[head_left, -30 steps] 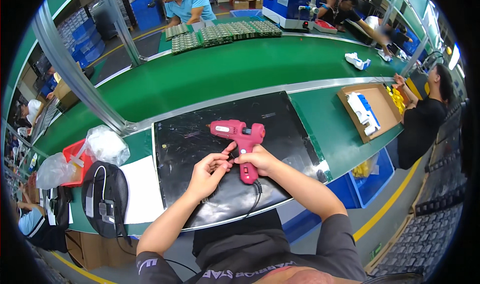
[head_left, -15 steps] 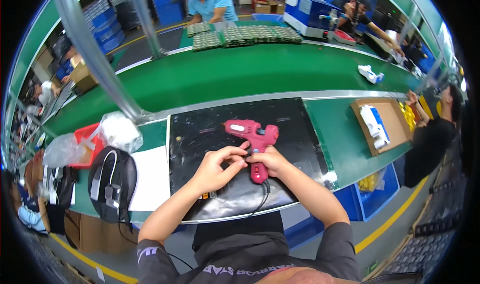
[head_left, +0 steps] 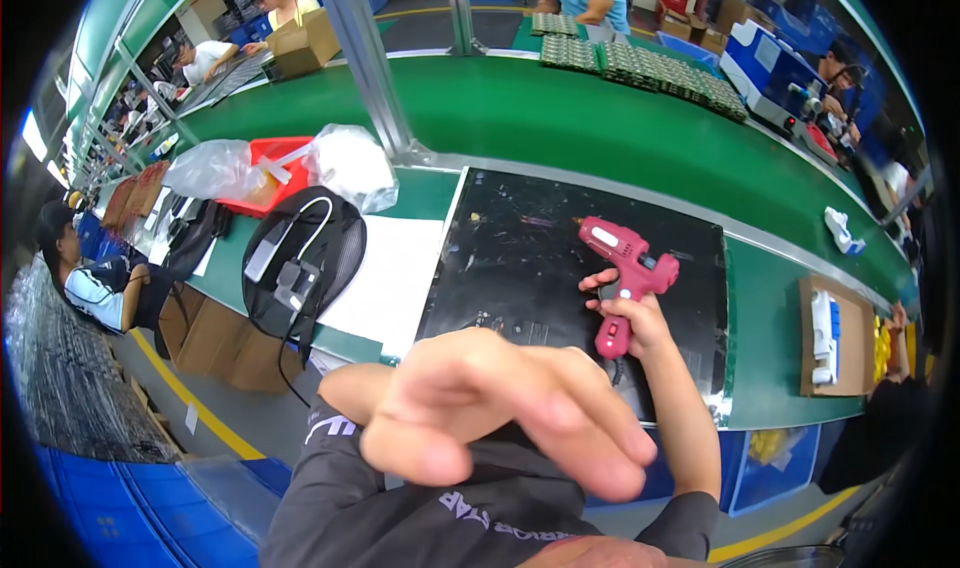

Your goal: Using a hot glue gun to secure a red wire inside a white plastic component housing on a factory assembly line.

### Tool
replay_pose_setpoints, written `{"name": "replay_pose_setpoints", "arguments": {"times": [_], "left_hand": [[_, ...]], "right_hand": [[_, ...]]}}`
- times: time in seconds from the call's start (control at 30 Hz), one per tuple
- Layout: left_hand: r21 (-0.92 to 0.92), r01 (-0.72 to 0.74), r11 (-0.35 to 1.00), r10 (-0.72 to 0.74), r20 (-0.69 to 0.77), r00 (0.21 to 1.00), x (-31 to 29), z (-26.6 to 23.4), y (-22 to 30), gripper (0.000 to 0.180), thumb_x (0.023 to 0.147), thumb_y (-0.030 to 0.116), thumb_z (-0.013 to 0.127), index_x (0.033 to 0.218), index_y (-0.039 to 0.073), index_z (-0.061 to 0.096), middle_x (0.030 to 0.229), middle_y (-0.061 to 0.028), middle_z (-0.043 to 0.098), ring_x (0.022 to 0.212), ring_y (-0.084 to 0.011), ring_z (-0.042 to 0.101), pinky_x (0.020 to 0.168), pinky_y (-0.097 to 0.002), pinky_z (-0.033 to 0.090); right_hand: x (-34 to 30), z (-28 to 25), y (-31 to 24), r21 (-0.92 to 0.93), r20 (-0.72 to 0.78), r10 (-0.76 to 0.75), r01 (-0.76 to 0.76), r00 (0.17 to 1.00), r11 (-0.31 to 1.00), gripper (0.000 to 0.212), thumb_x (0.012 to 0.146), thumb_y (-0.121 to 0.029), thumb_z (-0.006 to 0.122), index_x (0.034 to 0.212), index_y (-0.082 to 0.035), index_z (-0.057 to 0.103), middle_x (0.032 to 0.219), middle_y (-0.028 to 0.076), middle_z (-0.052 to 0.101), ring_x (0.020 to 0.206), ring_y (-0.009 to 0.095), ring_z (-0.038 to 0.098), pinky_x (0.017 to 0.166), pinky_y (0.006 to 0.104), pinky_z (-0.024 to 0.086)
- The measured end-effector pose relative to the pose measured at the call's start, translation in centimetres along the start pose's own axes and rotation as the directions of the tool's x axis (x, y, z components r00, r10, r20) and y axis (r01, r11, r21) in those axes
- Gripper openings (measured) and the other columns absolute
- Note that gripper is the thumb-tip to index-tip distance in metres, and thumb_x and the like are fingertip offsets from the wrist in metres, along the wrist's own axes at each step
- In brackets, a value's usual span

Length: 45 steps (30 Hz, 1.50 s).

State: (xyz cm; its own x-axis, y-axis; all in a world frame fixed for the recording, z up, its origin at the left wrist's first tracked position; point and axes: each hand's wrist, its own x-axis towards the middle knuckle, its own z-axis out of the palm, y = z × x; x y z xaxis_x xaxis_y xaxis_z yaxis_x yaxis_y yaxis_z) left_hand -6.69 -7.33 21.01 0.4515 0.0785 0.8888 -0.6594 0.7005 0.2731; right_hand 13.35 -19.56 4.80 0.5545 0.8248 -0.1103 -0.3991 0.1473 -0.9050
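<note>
Where right hand curls, glue gun, seemingly against palm

Glue gun: smooth plastic
Mat: scuffed, slightly glossy
Sheet: matt paper
Post: smooth metal
Bags: shiny plastic

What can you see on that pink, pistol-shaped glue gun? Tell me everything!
The dark-pink, pistol-shaped glue gun looks like hard, smooth plastic. Its barrel has a pale rounded label and a small brownish tip that points to the upper left of the picture. A dark cord comes from the handle's bottom. The person's bare right hand grips the handle, over the flat black mat; I can't tell whether the gun touches it, or whether it's switched on.
</note>
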Motion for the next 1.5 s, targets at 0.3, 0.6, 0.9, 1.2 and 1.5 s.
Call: {"name": "replay_pose_setpoints", "arguments": {"times": [0.3,0.6,0.9,1.2,1.5], "left_hand": [[0.577,0.059,-0.815,0.380,0.455,0.805,3.8,5.6,-3.0,0.008,0.086,0.006,0.046,0.087,0.000,0.040,0.076,-0.0175,0.055,0.070,-0.0254,0.055,0.073,-0.0328,0.040],[0.223,-0.374,0.901,0.381,0.011,0.925,1.0,3.2,-2.6,0.065,0.094,0.042,0.036,0.129,-0.013,0.035,0.122,-0.0398,0.045,0.120,-0.0417,0.045,0.107,-0.0424,0.011],[-0.012,0.479,0.878,-0.461,-0.294,0.837,-5.0,-1.8,-2.5,0.052,0.094,0.017,0.051,0.139,-0.001,0.032,0.134,-0.0179,0.050,0.127,-0.0245,0.047,0.106,-0.0375,0.033],[0.592,0.688,0.420,-0.388,-0.568,0.726,-8.8,-9.7,-5.3,0.011,0.085,0.000,0.058,0.095,-0.002,0.062,0.093,-0.0092,0.068,0.085,-0.0132,0.066,0.072,-0.0261,0.052],[0.778,0.553,0.297,-0.263,-0.490,0.831,-10.9,-12.7,-6.4,0.011,0.081,0.000,0.060,0.091,-0.003,0.062,0.084,-0.0125,0.064,0.074,-0.0182,0.064,0.067,-0.0289,0.052]], "right_hand": [[0.4,0.8,-0.2,-0.048,-0.002,0.003,-0.003,1.000,0.999,0.039,0.069,0.000,0.058,0.108,0.000,0.057,0.108,0.015,0.062,0.103,0.024,0.060,0.087,0.0373,0.049],[0.5,0.6,-0.1,-0.053,0.003,0.010,-0.010,1.000,0.999,0.040,0.069,0.001,0.059,0.109,-0.002,0.056,0.109,0.013,0.061,0.107,0.025,0.059,0.087,0.0367,0.050],[-0.1,1.5,0.1,0.029,0.046,-0.028,0.027,0.999,0.999,0.036,0.074,0.002,0.055,0.109,-0.002,0.054,0.107,0.015,0.062,0.090,0.019,0.061,0.083,0.0310,0.050],[0.3,-0.6,1.2,0.067,0.006,-0.007,0.006,1.000,0.998,0.044,0.071,0.003,0.053,0.115,-0.001,0.050,0.110,0.015,0.059,0.101,0.026,0.060,0.092,0.0378,0.048],[0.1,0.0,0.9,0.034,-0.042,-0.001,0.003,0.999,0.999,0.046,0.070,0.003,0.058,0.115,0.000,0.050,0.110,0.014,0.057,0.100,0.025,0.060,0.090,0.0380,0.050]]}}
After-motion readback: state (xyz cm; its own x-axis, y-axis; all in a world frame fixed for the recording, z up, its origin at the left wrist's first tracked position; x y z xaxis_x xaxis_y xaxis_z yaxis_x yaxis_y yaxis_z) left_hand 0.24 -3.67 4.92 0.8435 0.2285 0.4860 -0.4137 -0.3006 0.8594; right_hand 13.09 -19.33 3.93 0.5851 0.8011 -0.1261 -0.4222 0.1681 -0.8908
